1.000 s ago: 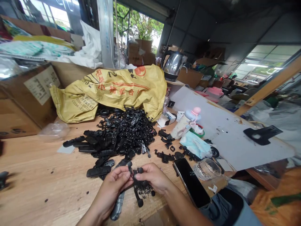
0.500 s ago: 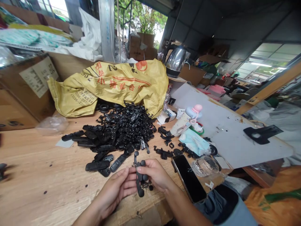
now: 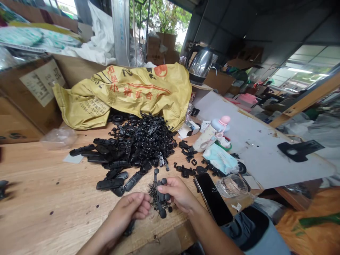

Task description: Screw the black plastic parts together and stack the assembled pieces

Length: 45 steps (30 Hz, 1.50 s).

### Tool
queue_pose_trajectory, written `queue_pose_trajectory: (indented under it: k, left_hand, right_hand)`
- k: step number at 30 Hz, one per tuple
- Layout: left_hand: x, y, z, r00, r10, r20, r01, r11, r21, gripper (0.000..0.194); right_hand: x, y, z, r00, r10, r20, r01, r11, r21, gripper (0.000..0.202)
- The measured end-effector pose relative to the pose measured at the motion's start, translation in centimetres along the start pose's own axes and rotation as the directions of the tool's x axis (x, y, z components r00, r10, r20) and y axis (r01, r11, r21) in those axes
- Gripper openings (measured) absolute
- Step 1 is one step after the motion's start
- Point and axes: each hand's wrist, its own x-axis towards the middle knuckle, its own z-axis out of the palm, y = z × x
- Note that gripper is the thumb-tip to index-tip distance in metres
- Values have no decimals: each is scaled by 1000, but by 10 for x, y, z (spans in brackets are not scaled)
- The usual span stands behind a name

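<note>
My right hand (image 3: 178, 194) pinches a black plastic bracket (image 3: 160, 198) with rounded knobs on its arms, held upright over a small heap of tiny black parts (image 3: 152, 191). Just to the left, my left hand (image 3: 134, 206) is apart from the bracket, its fingers curled and the thumb against them. Whatever may be in those fingers is hidden. Under the left wrist a black piece (image 3: 129, 228) lies partly covered. Beyond my hands spreads a large pile of black plastic parts (image 3: 143, 138), with long flat black pieces (image 3: 110, 184) along its near left side.
A smartphone (image 3: 214, 200) lies right of my right forearm. Behind it are a clear plastic cup (image 3: 232, 186), a tissue pack (image 3: 220, 159) and a bottle (image 3: 205, 138). A yellow sack (image 3: 148, 88) backs the pile; a cardboard box (image 3: 29, 102) stands left.
My left hand has come away from the bracket and moved slightly left and down, its fingers curling in. The right hand still holds the bracket, now a little further right.
</note>
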Motion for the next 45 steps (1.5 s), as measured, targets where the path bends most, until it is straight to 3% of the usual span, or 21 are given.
queue_pose_trajectory:
  k: [2,5,7,10,13,17,18,20,22,31,39,45]
  left_hand:
    - [-4,5,-19,974,184,-131,-140,947,290,34]
    - [-15,10,-37,913,327,-246,-80,733,676,40]
    - [-20,5,-35,921,308,-238,-5,621,783,46]
    - [-17,-9,-21,929,307,-208,-18,598,801,51]
    - [-7,-17,-6,948,233,-215,-45,772,634,42]
    - [-3,-8,8,991,-41,-128,69,972,225,19]
    - [-4,-5,11,987,-122,-108,129,990,62,20]
    - [-9,1,18,960,-275,-49,253,930,-268,27]
    - [-13,7,23,940,-342,-13,307,860,-408,31]
    - [-15,8,21,948,-316,-38,266,853,-448,28]
    - [-12,-2,18,975,-196,-108,95,797,-596,27]
    - [-14,-8,17,997,-68,40,79,813,-577,36]
  right_hand:
    - [0,2,-2,1000,0,1,0,1000,12,33]
    - [1,6,-4,1000,9,15,-10,1000,30,33]
    - [2,10,-4,999,27,24,-28,998,48,32]
    - [2,13,0,999,33,42,-36,997,71,31]
    - [-2,12,2,998,15,60,-20,995,97,30]
    - [-10,6,1,998,-21,65,11,988,151,30]
    - [-11,5,1,997,-36,62,25,987,161,30]
    - [-13,3,1,996,-61,60,50,984,171,31]
    - [-13,2,1,995,-75,64,63,984,167,33]
    - [-11,5,1,997,-61,54,53,989,137,32]
    - [-11,10,6,998,-14,68,-3,971,237,30]
    - [-14,17,20,994,-29,108,-7,949,316,30]
